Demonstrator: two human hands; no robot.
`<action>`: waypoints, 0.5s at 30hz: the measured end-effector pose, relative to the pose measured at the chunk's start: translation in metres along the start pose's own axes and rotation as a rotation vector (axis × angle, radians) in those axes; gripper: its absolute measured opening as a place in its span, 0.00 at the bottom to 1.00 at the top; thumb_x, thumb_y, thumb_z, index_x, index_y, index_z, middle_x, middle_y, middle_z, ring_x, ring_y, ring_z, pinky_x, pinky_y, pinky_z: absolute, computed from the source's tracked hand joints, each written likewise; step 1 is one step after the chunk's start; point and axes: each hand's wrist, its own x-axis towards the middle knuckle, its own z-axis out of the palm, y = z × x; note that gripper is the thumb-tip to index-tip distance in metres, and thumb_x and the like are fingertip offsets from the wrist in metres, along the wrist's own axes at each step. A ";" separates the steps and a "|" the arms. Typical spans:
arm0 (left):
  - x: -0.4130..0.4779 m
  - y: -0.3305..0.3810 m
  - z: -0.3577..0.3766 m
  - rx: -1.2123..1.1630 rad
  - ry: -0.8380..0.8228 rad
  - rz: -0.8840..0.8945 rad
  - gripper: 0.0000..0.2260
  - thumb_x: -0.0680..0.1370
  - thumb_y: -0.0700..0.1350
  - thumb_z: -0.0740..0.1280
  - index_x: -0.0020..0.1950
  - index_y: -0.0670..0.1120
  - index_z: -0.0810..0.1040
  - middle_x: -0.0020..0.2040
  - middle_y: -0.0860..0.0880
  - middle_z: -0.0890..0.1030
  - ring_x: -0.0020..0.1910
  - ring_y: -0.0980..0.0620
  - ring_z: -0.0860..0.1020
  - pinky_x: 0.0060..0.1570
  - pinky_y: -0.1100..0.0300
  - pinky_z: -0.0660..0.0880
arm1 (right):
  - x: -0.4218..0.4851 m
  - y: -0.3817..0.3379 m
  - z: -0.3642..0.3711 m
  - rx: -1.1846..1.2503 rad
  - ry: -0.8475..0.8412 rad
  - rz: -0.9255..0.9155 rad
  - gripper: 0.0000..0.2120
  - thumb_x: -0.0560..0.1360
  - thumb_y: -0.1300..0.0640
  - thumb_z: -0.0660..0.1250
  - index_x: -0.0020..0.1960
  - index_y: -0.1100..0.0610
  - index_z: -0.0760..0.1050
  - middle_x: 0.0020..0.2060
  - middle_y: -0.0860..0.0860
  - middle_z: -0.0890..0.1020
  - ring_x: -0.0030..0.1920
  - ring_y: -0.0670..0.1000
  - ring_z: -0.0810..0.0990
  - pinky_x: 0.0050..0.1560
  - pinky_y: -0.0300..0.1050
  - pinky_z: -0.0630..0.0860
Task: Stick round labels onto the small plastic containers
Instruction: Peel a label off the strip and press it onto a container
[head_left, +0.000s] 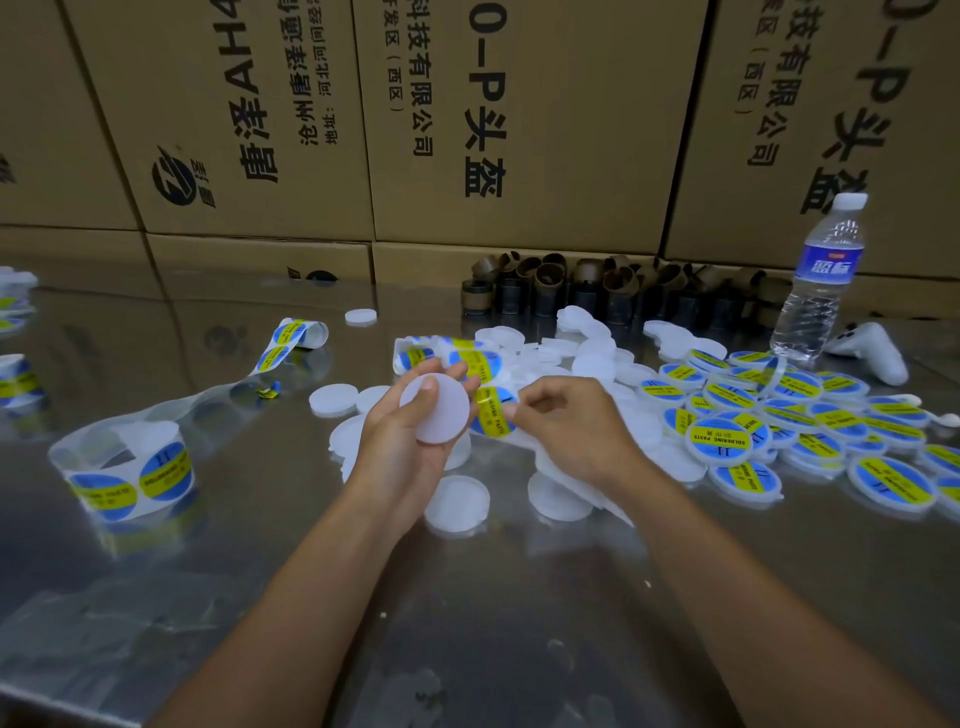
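Note:
My left hand (400, 441) holds a plain white round container (441, 415) above the metal table, thumb across its flat face. Just to its right my right hand (566, 421) pinches a round blue-and-yellow label (493, 413) at the edge, still by the label strip (457, 358) behind it. Unlabelled white containers (457, 501) lie under and beyond my hands. Several labelled containers (719, 441) are heaped to the right.
A label roll (124, 473) stands at the left, its spent backing trailing to another roll (304, 332). A water bottle (823, 280) and a white controller (872, 348) stand at the right. Cardboard cores (550, 286) line the boxes (519, 119) behind.

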 end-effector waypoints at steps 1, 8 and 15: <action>0.000 -0.001 0.000 0.012 0.002 -0.005 0.08 0.81 0.36 0.57 0.53 0.43 0.75 0.44 0.47 0.85 0.46 0.48 0.84 0.44 0.57 0.81 | -0.001 0.000 -0.008 0.044 0.014 -0.012 0.08 0.71 0.58 0.72 0.35 0.52 0.76 0.31 0.44 0.78 0.33 0.41 0.74 0.38 0.30 0.70; -0.001 -0.005 0.000 0.100 0.029 -0.036 0.08 0.80 0.36 0.58 0.53 0.43 0.76 0.45 0.46 0.85 0.45 0.47 0.84 0.41 0.56 0.81 | -0.018 0.010 -0.069 0.057 0.093 -0.108 0.08 0.77 0.55 0.64 0.41 0.56 0.71 0.31 0.54 0.79 0.27 0.47 0.66 0.25 0.35 0.60; -0.003 -0.009 0.010 0.290 -0.034 -0.039 0.07 0.79 0.37 0.59 0.50 0.43 0.77 0.42 0.48 0.85 0.42 0.49 0.84 0.41 0.58 0.80 | -0.035 0.034 -0.075 -0.002 0.031 -0.048 0.09 0.79 0.56 0.61 0.40 0.54 0.68 0.25 0.45 0.77 0.27 0.48 0.66 0.28 0.39 0.62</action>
